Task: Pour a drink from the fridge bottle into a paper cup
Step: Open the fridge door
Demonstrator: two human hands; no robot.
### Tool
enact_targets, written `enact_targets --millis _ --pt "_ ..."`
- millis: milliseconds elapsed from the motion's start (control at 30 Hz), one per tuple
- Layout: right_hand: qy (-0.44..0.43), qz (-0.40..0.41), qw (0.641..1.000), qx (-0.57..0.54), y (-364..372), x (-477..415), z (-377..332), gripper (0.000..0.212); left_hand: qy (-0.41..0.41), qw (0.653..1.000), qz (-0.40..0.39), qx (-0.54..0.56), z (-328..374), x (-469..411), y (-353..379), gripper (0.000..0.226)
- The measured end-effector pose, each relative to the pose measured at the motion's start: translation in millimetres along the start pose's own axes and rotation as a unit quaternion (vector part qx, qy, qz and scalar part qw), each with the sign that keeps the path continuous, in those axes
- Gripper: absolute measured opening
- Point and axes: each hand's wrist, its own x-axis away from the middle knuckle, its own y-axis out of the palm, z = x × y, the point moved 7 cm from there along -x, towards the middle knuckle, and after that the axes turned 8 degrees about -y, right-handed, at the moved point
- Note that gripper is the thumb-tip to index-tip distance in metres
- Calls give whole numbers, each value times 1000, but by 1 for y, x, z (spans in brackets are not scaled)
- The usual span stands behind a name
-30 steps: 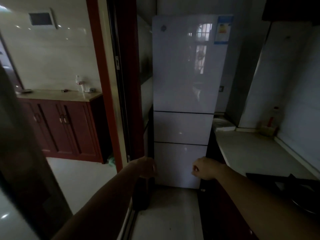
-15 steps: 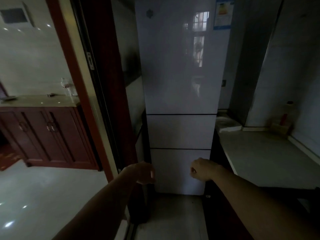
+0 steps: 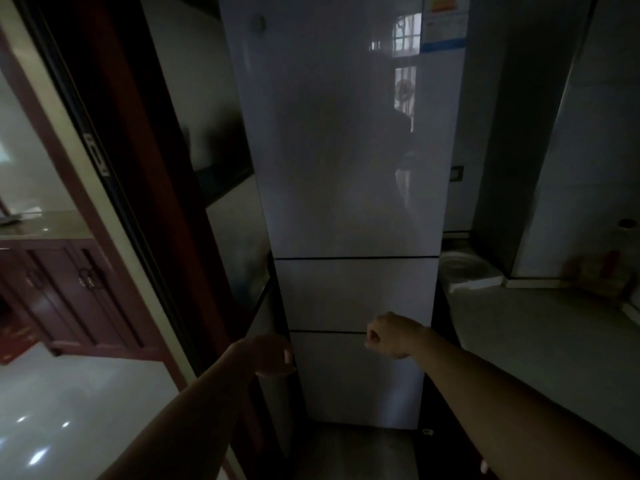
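Head: left hand (image 3: 272,355), right hand (image 3: 393,336) before fridge (image 3: 346,174)

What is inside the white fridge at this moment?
Nothing inside shows: all three doors of the fridge are shut. Whether the bottle is in there cannot be seen.

Dim kitchen, grey counter (image 3: 540,344) right, red cabinet (image 3: 65,292) left

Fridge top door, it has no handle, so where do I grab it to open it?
Probably the left edge of the top door, coming from the left. The front is flat with nothing to hold, the left side stands free, and the counter crowds the right. The hinges don't show.
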Motion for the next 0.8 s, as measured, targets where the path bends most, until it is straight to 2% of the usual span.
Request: enact_targets --millis 200,300,367,467,600,700,800 --pt "20 -1 1000 -19 -7 -45 42 30 16 1000 7 -5 -5 -74 -21 42" --pt "35 -3 999 -5 -15 -69 58 21 29 999 7 11 -11 -116 -35 46" --pt "48 -3 999 6 -25 -90 70 25 46 999 3 22 -15 -142 -42 42" --pt "71 1 997 4 -54 -119 80 19 55 998 -4 28 -29 -179 -59 39" --pt "97 15 995 13 -87 -160 87 41 42 998 11 46 -63 -232 -78 39" --pt "95 -17 995 22 -83 -188 85 41 35 997 16 68 -80 -258 -85 40" --pt "77 -38 996 33 -77 -212 75 35 19 991 0 135 -87 -275 -91 43"
